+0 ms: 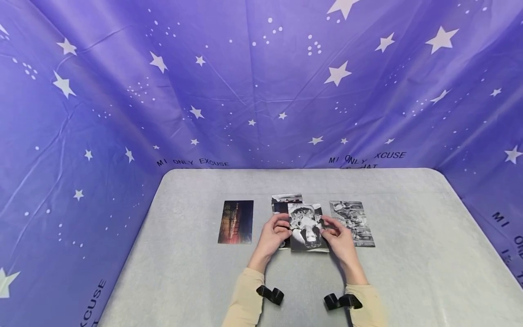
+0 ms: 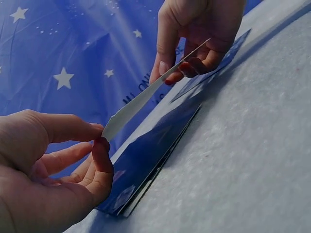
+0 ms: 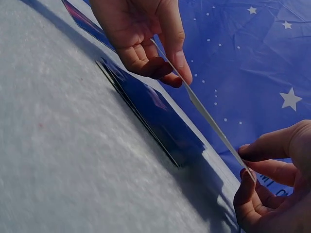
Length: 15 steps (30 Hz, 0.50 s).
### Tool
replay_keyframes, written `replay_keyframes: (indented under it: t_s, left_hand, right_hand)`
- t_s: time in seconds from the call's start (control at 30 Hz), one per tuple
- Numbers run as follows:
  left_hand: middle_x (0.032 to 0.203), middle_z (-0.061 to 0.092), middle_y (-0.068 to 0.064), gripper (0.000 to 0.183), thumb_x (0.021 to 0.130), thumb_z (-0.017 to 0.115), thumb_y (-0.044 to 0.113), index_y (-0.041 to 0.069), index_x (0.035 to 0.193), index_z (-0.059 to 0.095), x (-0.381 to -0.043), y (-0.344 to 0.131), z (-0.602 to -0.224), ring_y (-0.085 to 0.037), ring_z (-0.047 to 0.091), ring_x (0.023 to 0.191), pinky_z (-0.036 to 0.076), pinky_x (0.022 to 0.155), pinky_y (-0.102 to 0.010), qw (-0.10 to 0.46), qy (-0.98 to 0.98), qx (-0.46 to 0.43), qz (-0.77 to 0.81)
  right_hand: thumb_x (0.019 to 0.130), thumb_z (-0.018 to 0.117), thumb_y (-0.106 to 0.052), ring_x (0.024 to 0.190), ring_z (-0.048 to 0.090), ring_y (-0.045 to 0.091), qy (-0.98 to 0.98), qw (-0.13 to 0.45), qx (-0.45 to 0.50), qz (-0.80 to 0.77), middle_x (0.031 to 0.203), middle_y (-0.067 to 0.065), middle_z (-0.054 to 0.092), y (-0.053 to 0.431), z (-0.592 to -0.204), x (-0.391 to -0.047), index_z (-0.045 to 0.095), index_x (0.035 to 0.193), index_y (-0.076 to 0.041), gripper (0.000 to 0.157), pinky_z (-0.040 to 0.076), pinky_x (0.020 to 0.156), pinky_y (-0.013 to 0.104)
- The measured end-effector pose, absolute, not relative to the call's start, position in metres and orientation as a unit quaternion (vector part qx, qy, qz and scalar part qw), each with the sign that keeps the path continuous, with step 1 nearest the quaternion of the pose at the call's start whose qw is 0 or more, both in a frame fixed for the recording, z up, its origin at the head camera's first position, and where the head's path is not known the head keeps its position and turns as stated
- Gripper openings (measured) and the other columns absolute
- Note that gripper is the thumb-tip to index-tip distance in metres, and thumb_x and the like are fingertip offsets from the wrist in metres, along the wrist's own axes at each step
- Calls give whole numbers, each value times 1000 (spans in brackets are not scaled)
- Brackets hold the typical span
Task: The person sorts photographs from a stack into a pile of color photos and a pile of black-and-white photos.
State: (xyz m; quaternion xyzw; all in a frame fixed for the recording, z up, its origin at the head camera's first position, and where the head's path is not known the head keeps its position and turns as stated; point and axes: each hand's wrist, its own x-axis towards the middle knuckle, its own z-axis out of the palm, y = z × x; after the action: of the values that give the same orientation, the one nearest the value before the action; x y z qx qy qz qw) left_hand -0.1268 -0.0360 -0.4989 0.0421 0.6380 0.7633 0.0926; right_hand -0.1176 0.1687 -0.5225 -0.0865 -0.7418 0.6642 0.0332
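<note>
In the head view, a black-and-white photo [image 1: 308, 227] is held by both hands above the middle of the table. My left hand [image 1: 270, 239] pinches its left edge between thumb and fingers. On the opposite edge, my right hand [image 1: 342, 243] has a similar pinch. Both wrist views show the photo [image 2: 133, 107] [image 3: 209, 119] nearly edge-on, raised off a small stack of photos [image 2: 155, 150] [image 3: 141, 107]. That stack [image 1: 286, 198] is mostly covered by the held photo from above, so its full picture is hidden.
A dark reddish photo [image 1: 236, 222] lies to the left on the grey table [image 1: 184, 272]. To the right, another black-and-white photo [image 1: 355, 222] lies partly behind my right hand. A purple star-patterned cloth [image 1: 253, 81] surrounds the table's back and sides.
</note>
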Motion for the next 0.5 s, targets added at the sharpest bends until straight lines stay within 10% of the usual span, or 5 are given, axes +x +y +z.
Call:
replay_keyframes:
  t_s: [0.5]
  left_hand:
    - [96,56,-33,45,76,60,-20,-17,120,51,-125,-8,-501,-13,56,73,47,66,-17,97,649,70,751]
  right_hand:
    - [84,64,10,74,54,0,-769,47,-90,631,110,18,56,200,-526,-110,58,126,8,42,45,65,13]
